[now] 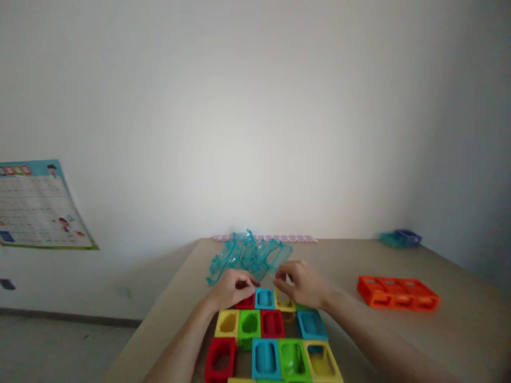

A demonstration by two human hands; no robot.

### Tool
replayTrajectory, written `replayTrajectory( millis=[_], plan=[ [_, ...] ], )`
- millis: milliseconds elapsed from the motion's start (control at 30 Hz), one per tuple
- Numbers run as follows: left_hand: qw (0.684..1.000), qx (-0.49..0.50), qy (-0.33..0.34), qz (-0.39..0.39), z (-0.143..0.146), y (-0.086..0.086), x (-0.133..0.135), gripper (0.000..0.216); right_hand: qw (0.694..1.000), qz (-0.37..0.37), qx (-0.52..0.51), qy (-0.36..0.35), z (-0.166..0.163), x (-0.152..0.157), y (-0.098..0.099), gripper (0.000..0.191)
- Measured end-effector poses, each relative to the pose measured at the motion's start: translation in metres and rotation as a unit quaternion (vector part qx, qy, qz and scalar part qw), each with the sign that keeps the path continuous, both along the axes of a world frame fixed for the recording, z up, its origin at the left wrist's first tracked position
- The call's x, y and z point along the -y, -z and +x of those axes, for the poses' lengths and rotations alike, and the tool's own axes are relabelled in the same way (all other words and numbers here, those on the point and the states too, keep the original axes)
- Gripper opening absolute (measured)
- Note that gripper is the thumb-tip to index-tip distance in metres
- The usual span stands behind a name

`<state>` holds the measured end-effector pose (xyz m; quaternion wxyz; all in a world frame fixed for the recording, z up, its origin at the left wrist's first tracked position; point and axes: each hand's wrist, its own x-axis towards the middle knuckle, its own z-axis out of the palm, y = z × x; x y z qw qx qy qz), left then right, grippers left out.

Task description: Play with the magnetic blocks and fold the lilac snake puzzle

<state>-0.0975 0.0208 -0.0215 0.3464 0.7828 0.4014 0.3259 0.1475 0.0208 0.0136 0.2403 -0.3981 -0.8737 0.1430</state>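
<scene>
A grid of hollow plastic blocks in red, yellow, green and blue lies flat on the tan table in front of me. My left hand rests curled on a red block at the far row. My right hand pinches at the yellow block on the other side of a blue block. A heap of clear turquoise track pieces lies just beyond both hands.
An orange row of joined blocks lies to the right. Small teal and blue blocks sit at the far right corner. A purple strip runs along the table's back edge by the white wall. A poster leans on the left wall.
</scene>
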Motion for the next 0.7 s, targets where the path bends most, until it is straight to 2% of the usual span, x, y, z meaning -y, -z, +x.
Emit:
replayTrajectory(
  millis=[100, 200, 300, 433, 567, 633, 700],
  plan=[
    [0.996, -0.053, -0.041, 0.050, 0.001, -0.003, 0.002, 0.029, 0.996, 0.003, 0.079, -0.052, -0.027, 0.020, -0.008, 0.036],
    [0.995, -0.059, -0.038, 0.067, 0.002, -0.002, 0.002, 0.029, 0.995, -0.011, 0.097, -0.016, -0.043, 0.027, 0.002, 0.037],
    [0.997, -0.030, -0.020, 0.074, 0.003, -0.001, 0.003, 0.030, 0.994, -0.033, 0.105, 0.014, -0.045, 0.023, 0.013, 0.037],
    [0.996, 0.061, -0.024, 0.066, 0.005, -0.007, 0.005, 0.034, 0.991, -0.048, 0.120, 0.027, -0.043, 0.018, 0.012, 0.036],
    [0.968, 0.247, -0.050, 0.003, 0.004, -0.015, 0.008, 0.037, 0.990, -0.051, 0.125, 0.036, -0.045, 0.018, 0.010, 0.033],
    [0.950, 0.306, -0.019, -0.062, 0.003, -0.016, 0.009, 0.042, 0.993, -0.039, 0.105, 0.040, -0.047, 0.017, 0.014, 0.033],
    [0.945, 0.294, 0.049, -0.131, 0.003, -0.016, 0.011, 0.045, 0.995, -0.032, 0.082, 0.052, -0.047, 0.015, 0.018, 0.031]
  ],
)
